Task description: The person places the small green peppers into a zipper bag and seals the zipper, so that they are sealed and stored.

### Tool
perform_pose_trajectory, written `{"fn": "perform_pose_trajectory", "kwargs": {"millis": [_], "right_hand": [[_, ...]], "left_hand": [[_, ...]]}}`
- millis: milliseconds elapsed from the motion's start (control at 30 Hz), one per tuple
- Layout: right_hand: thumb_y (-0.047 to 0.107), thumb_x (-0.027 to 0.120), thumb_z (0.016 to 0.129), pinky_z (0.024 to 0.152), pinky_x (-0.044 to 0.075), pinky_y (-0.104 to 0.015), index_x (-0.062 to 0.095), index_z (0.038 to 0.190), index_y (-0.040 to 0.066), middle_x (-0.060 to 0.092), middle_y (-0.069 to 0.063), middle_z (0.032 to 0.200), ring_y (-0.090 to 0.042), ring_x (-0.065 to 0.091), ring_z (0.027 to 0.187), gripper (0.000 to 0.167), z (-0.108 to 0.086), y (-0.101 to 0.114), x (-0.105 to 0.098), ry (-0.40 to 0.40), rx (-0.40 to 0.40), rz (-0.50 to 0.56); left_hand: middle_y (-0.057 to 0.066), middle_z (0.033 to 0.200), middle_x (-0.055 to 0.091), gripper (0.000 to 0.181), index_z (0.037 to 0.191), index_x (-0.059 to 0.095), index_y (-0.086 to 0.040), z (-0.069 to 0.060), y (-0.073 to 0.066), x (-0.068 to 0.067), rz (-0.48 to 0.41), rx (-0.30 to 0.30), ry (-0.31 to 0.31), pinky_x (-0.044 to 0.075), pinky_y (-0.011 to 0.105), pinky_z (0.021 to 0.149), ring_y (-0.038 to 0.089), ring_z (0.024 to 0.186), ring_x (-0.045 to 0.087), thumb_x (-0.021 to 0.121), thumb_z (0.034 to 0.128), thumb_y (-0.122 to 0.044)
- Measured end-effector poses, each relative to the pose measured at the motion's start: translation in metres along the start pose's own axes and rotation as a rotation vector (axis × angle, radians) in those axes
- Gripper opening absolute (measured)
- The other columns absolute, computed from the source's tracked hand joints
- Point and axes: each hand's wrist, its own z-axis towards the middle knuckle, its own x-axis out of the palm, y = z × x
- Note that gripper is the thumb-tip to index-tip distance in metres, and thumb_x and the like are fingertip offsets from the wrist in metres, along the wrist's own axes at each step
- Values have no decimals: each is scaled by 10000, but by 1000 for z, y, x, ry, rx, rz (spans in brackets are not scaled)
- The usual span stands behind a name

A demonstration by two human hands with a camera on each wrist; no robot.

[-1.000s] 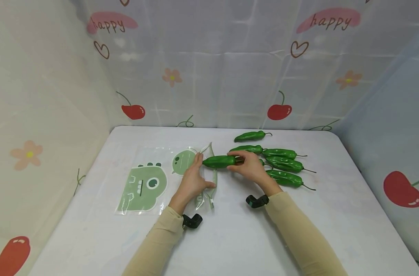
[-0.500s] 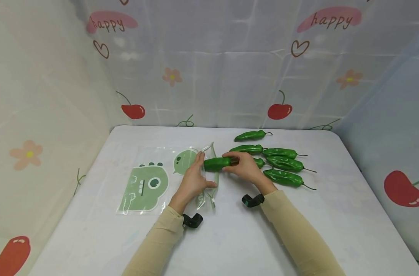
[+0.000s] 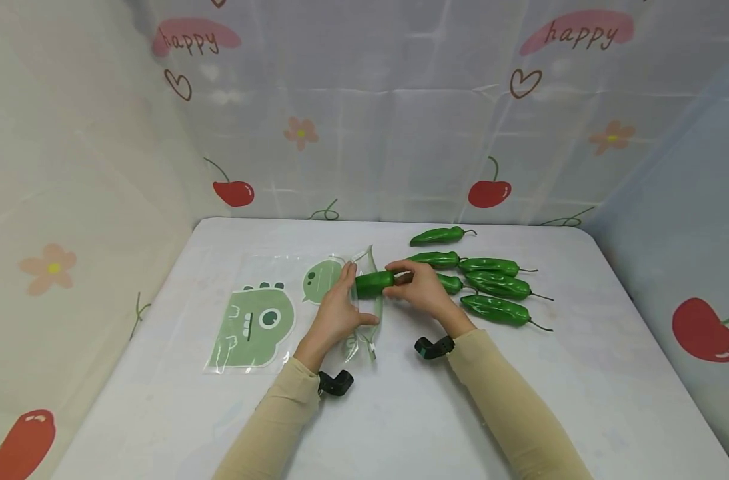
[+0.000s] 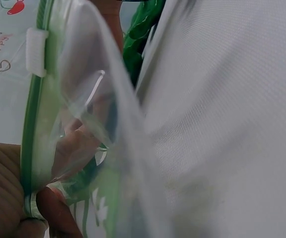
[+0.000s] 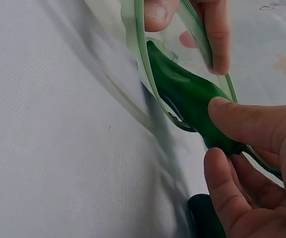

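Note:
In the head view my right hand (image 3: 421,290) pinches a green chili pepper (image 3: 374,284) near its stem end. The right wrist view shows the thumb on one side of the pepper (image 5: 187,96) and the fingers beneath. Its tip is inside the mouth of a clear zip bag (image 5: 144,54) with green edges. My left hand (image 3: 335,313) grips the bag at the mouth and keeps its two sides spread apart. In the left wrist view a white slider (image 4: 35,52) sits on the green zip strip. The bag (image 3: 292,267) lies flat, printed with green cartoon figures.
Several more green peppers (image 3: 496,285) lie right of and behind my right hand, one of them alone (image 3: 439,235) towards the table's back edge. The white table (image 3: 376,427) is backed by a printed curtain (image 3: 376,153), with side curtains left and right.
My right hand has moved left with the pepper, taking it further into the bag's mouth. My left hand stays nearly where it was on the bag.

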Motion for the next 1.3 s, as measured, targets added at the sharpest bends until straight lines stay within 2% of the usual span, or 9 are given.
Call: {"fn": "perform_pose_trajectory", "kwargs": {"millis": [200,400,533,700,1000,1133,1300], "right_hand": [[137,859,845,767,597,-323,706,1277,117,698,-112,1189,-263,714,1028,459,2,-4,0,-42,23,73],[155,843,866,797,596,-323,746,1180,124,734,-99,1193,-233,733,1016,330,2,-2,-1,-43,40,139],[222,772,941,874,611,-366,740,1201,87,738,-132,1191,-229,748,1012,294,1,1,-1,-4,56,212],[263,673,1015,966,598,-409,690,1280,13,700,-194,1257,-290,748,1063,365,2,2,1,28,85,320],[291,497,1101,980,588,-376,599,1332,-128,586,-288,1406,-391,674,1214,489,4,9,3,72,98,526],[344,461,1110,986,582,-385,586,1338,-137,583,-317,1400,-418,648,1245,547,4,12,3,83,121,595],[389,436,1112,938,601,-331,589,1349,-117,589,-303,1409,-386,666,1230,580,4,14,5,102,141,619]], "left_hand": [[76,1738,176,1260,1647,230,-87,0,0,0,4,10,-4,317,475,1249,308,1567,262,993,650,-210],[68,1741,166,1262,1649,224,-96,0,1,0,-7,11,0,304,463,1257,292,1573,246,991,654,-208],[53,1741,164,1263,1648,228,-93,-1,0,0,-15,15,-5,296,460,1261,286,1577,237,992,648,-202],[51,1739,166,1261,1646,237,-93,-1,-1,0,-12,19,-4,283,458,1267,290,1578,232,995,642,-196],[41,1741,155,1257,1645,236,-88,0,-2,1,4,26,2,261,454,1276,279,1582,220,994,648,-205],[42,1740,156,1255,1645,237,-91,0,-2,1,-3,29,2,271,454,1272,278,1580,227,993,650,-205],[46,1738,160,1251,1644,241,-92,0,-1,0,-10,40,3,278,462,1269,285,1577,237,992,651,-206]]}}
